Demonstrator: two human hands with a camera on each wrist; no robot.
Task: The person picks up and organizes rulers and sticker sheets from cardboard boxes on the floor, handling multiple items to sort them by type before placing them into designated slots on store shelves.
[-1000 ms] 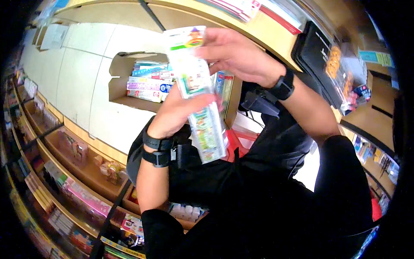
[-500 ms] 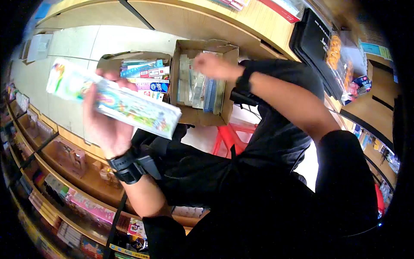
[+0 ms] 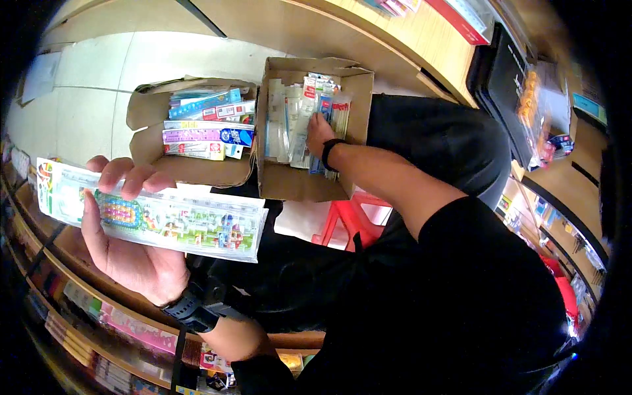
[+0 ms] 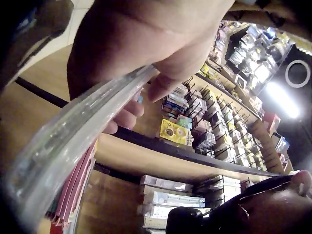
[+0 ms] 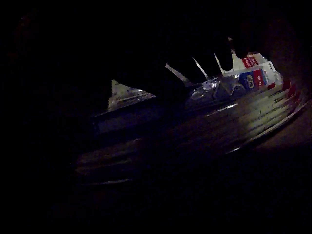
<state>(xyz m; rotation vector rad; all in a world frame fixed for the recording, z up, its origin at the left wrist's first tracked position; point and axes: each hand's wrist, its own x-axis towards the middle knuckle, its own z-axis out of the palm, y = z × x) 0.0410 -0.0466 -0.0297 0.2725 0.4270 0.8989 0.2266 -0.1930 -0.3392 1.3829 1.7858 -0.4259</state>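
My left hand grips a stack of flat, clear-plastic ruler packs, thumb on the printed face and fingers over the far edge. The top pack carries green and multicoloured cartoon prints. Edge-on in the left wrist view, the packs run down from the palm. My right hand is down inside the right cardboard box, fingers on the upright packets there. In the dark right wrist view, its fingers are silhouettes over clear packets with red and blue labels; whether they pinch one I cannot tell.
A second cardboard box with several stationery packs adjoins on the left. A red stool stands beneath the right box. Stocked shelves run along the lower left; a wooden shelf edge borders the top right.
Both hands were together on the packs; the left has since carried them left and turned them nearly level. My right hand let go of them and went down into the right box.
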